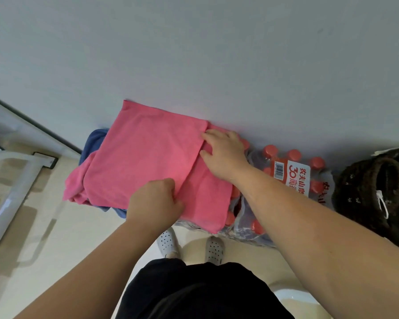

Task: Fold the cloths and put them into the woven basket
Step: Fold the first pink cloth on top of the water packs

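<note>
Cropped forearms (309, 217): left hand (154, 199) pinches pink cloth (143, 157); right hand (224, 153), two o'clock, presses it flat-fingered; blue cloth (93, 141) mostly hidden.

Left hand (156, 200): fingers curled, gripping pink cloth (143, 157) | Right hand (224, 155): palm down, fingers straight, pressing flat | Both forearms: bare, extended forward, converging
</note>
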